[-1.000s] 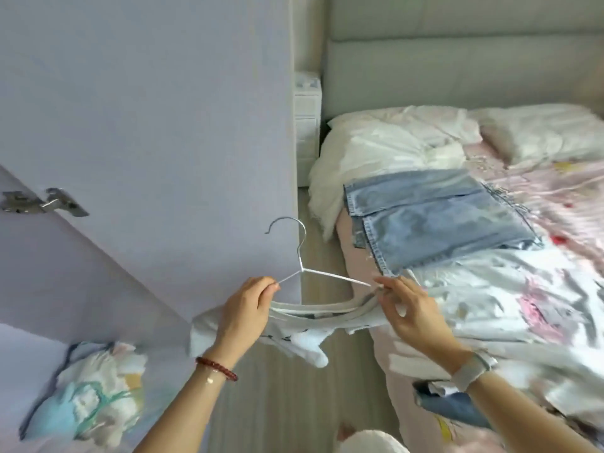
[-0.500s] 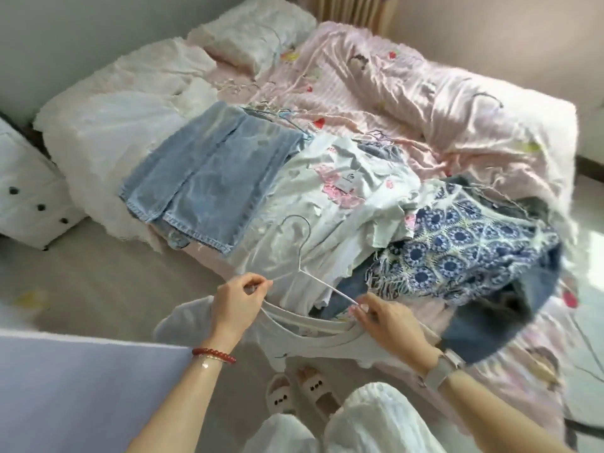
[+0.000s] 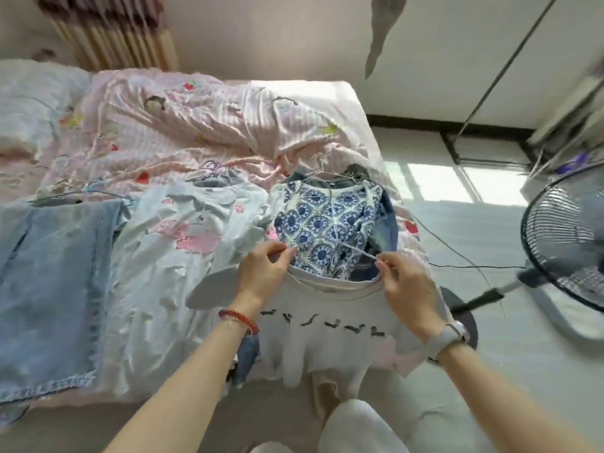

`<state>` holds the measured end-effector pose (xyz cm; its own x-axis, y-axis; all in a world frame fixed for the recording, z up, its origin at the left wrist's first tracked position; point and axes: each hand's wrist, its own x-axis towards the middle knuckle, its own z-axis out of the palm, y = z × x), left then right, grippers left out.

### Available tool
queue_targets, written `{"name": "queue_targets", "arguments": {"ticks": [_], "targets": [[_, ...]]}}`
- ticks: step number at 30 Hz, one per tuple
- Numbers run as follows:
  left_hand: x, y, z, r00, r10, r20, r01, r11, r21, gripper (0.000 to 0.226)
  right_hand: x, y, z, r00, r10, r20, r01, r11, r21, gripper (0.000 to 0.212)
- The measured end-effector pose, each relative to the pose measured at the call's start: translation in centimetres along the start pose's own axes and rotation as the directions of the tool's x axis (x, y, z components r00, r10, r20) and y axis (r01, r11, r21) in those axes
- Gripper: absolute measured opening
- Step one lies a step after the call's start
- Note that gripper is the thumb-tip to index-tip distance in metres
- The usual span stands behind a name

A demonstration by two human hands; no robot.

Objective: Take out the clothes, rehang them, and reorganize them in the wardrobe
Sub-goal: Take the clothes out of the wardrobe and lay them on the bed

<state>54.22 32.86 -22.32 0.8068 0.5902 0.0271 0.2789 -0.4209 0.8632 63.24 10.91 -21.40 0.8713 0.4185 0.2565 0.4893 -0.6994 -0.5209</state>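
Both the left hand [image 3: 261, 273] and right hand [image 3: 403, 282] pinch the white t-shirt [image 3: 330, 322] and its wire hanger [image 3: 354, 250] over the bed [image 3: 228, 125], where several garments await rehanging

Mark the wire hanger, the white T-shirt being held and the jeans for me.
wire hanger [image 3: 359, 250]: head view, its thin arm near the right hand.
white T-shirt [image 3: 330, 335]: head view, chest below the dark print.
jeans [image 3: 49, 289]: head view, middle of the denim, left.

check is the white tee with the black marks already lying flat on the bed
No, the left hand and right hand hold the white tee up by its shoulders, its hem hanging off the bed.
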Motion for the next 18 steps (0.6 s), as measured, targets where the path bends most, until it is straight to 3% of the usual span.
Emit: {"name": "queue_targets", "arguments": {"ticks": [7,13,16,18], "targets": [[15.3,7.1,6.2,0.981,0.136,-0.136,-0.130,0.990,0.055,0.013,16.4,4.9,-0.6,0.983,0.047,-0.177,-0.032,0.996,0.087,0.016],[29.2,7.7,12.6,0.976,0.059,-0.208,-0.008,0.972,0.236,0.023,32.1,9.7,4.3,0.981,0.100,-0.167,-0.077,0.987,0.138,0.018],[31.6,3.8,16.0,0.989,-0.034,-0.144,0.091,0.908,0.409,0.050,37.4,13.2,9.6,0.985,0.161,-0.054,-0.160,0.987,0.031,0.023],[30.0,0.0,18.8,0.989,-0.147,0.028,0.109,0.833,0.542,0.058,38.9,16.0,13.7,0.968,0.206,0.146,-0.191,0.975,-0.110,0.031]]}}
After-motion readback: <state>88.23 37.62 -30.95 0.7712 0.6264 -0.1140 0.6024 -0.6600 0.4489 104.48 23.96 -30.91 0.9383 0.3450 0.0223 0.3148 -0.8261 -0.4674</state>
